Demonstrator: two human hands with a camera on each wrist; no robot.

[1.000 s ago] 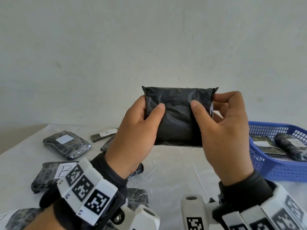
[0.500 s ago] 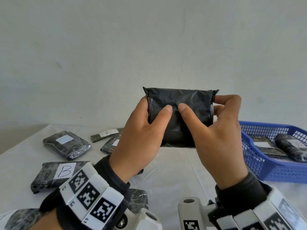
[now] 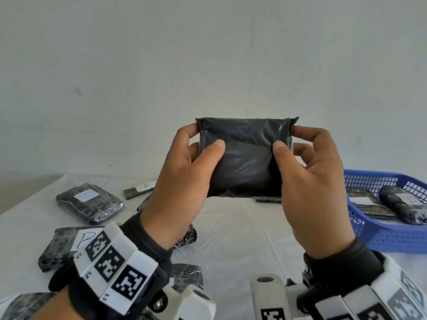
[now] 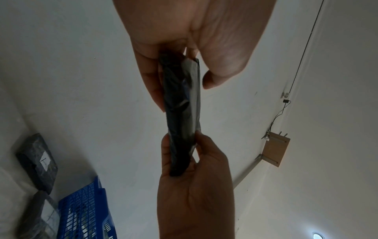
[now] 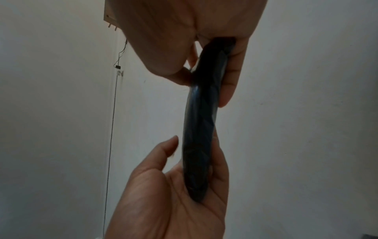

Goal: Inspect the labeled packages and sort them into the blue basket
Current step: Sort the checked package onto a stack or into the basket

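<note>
Centrally, in the head view, a black package is held upright above the table by the left hand and the right hand, each pinching one side edge between thumb and fingers. Only a plain face is presented; no label is seen. The blue basket, already containing packages, is shown at the right, well apart from the loose labeled packages at the left. In the left wrist view, the package is seen edge-on, thin, with a pale patch on its far face, possibly the label. In the right wrist view, a slight bend in the package is revealed. Mis-sorting is judged likely if the hidden face goes unread; slippage is possible with smooth film gripped only at its edges.
</note>
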